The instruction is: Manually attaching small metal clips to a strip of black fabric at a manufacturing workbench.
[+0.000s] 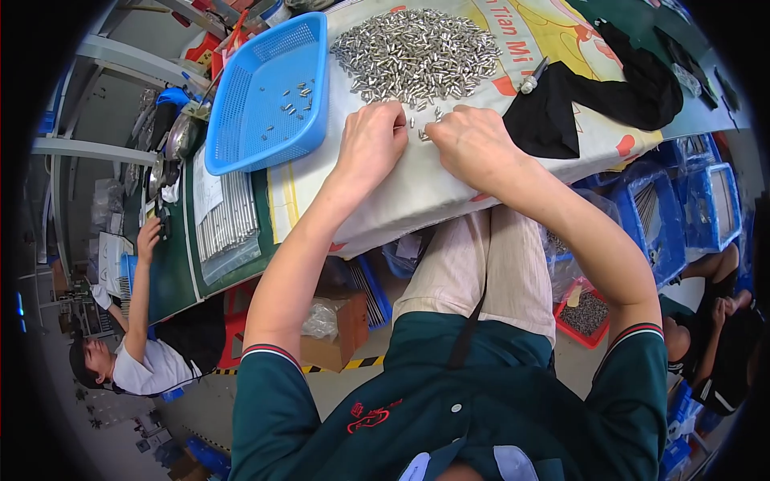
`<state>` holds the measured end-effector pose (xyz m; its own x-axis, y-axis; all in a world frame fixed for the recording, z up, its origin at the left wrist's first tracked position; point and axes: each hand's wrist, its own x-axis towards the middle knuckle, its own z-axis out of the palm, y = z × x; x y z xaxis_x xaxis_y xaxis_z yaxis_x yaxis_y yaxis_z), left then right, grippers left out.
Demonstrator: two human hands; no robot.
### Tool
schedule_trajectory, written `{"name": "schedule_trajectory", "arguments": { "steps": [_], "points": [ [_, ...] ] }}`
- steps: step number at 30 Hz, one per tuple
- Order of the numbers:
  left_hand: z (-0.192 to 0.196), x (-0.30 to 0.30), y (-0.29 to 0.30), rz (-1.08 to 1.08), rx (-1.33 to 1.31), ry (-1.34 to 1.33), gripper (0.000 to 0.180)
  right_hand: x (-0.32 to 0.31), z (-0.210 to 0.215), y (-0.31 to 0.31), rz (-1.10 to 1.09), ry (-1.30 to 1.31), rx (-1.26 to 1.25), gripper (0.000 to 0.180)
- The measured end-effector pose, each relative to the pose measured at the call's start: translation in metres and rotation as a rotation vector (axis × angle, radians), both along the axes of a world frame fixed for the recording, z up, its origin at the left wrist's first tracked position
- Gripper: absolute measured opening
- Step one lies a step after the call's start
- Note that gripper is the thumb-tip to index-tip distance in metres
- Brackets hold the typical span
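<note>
Both my hands rest on the cloth just in front of a large pile of small silvery metal pins (417,52). My left hand (373,136) is closed, with its fingers curled under; whatever it may hold is hidden. Facing it, my right hand (469,144) is closed too, thumb and fingers drawn together. At its fingertips lie a few loose metal pins (424,135), and I cannot make out whether one is pinched. Another single pin (412,123) lies in the gap between the hands. To the left stands a blue perforated basket (314,96) with several pins scattered on its bottom.
A black cloth sleeve (545,116) and a small pen-like tool (533,76) lie right of the pile. Left of the cloth is a bag of metal rods (227,220). Under the table stand a cardboard box (341,333) and a red bin (583,313). Co-workers sit on both sides.
</note>
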<state>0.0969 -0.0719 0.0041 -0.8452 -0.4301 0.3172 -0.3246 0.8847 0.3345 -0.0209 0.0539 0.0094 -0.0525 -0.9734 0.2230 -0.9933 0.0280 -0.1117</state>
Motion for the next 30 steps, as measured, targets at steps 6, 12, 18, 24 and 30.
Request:
{"name": "schedule_trajectory", "arguments": {
  "steps": [6,12,18,24,30],
  "points": [
    [0.005,0.015,-0.001,0.032,0.093,0.089,0.006,-0.003,-0.006,0.001,0.026,-0.066,-0.088,0.009],
    [0.008,0.028,-0.001,0.017,-0.084,-0.056,0.005,-0.003,-0.006,0.001,0.021,-0.066,-0.081,0.008],
    [0.012,0.03,0.004,0.055,-0.057,-0.046,0.006,-0.003,-0.007,0.0,0.018,-0.053,-0.074,0.009],
    [0.006,0.028,0.005,0.028,-0.092,-0.089,0.006,-0.005,-0.014,0.001,0.037,-0.043,-0.21,0.008],
    [-0.006,0.031,0.006,0.039,-0.245,-0.088,0.003,-0.005,-0.013,0.0,0.018,-0.025,-0.135,0.008]
  ]
}}
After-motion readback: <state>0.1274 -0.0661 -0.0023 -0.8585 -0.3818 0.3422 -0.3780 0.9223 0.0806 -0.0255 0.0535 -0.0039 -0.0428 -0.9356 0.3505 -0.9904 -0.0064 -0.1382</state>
